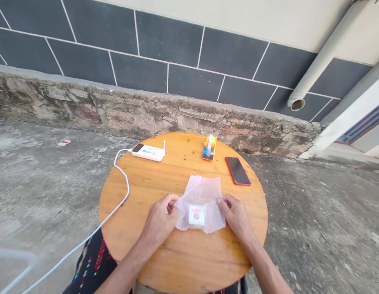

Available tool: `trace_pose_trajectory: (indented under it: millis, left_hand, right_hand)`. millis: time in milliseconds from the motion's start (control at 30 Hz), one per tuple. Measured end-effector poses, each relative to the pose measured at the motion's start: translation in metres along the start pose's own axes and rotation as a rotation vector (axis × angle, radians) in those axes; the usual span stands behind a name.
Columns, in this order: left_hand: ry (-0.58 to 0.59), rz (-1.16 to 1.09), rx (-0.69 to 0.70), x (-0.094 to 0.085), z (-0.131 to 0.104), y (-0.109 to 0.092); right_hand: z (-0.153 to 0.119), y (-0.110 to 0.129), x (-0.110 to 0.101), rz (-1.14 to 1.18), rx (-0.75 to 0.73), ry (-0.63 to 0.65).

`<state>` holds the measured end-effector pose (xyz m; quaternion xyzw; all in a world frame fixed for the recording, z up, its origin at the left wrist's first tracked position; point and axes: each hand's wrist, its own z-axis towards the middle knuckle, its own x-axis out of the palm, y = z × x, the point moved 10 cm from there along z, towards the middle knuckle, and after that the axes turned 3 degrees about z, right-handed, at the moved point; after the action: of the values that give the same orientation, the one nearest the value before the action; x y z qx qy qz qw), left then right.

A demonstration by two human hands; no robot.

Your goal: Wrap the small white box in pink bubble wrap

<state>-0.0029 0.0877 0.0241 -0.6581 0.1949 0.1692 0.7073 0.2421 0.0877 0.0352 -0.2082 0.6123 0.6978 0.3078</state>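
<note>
A translucent, pinkish sheet of plastic wrap (203,190) lies on the round wooden table (189,261). Under or within its near part shows a small white box (196,215) with a red mark. My left hand (163,216) pinches the wrap's left edge between thumb and fingers. At the right edge, my right hand (235,211) holds the wrap in a similar pinch. The box sits between my two hands, touched by neither.
Beyond the wrap stands a tape dispenser (209,148), orange and blue. A red-edged phone (238,171) lies to the right. At the back left is a white device (148,152) with a white cable (127,183) running off the table's left side.
</note>
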Motion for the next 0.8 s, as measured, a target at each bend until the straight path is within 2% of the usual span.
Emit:
trace_pose_trajectory:
  millis: [133,233,300,367,467,567,700,800]
  left_hand:
    - [0.016,-0.08,-0.021,-0.005,0.013,0.008]
    - [0.038,-0.079,-0.04,-0.008,0.023,0.013]
    - [0.038,-0.074,-0.044,-0.013,0.029,0.014]
    - [0.026,-0.073,-0.037,-0.016,0.034,0.014]
    - [0.019,-0.073,-0.021,-0.016,0.039,0.012]
    - [0.05,-0.092,-0.003,-0.008,0.038,0.013]
    - [0.038,-0.134,-0.005,-0.005,0.035,0.02]
    - [0.026,-0.153,0.002,-0.007,0.035,0.022]
  right_hand:
    - [0.002,-0.005,0.0,0.005,-0.003,-0.032]
    - [0.002,-0.007,-0.007,-0.015,0.008,-0.092]
    - [-0.002,0.0,-0.018,-0.046,-0.014,-0.164]
    - [-0.006,0.023,-0.022,-0.093,-0.126,-0.188]
    - [-0.011,0.064,-0.003,-0.149,-0.361,-0.05]
    - [-0.013,0.085,0.019,-0.166,-0.471,0.069]
    - [-0.026,0.101,0.021,-0.19,-0.547,0.075]
    - [-0.052,0.116,0.017,-0.248,-0.627,0.114]
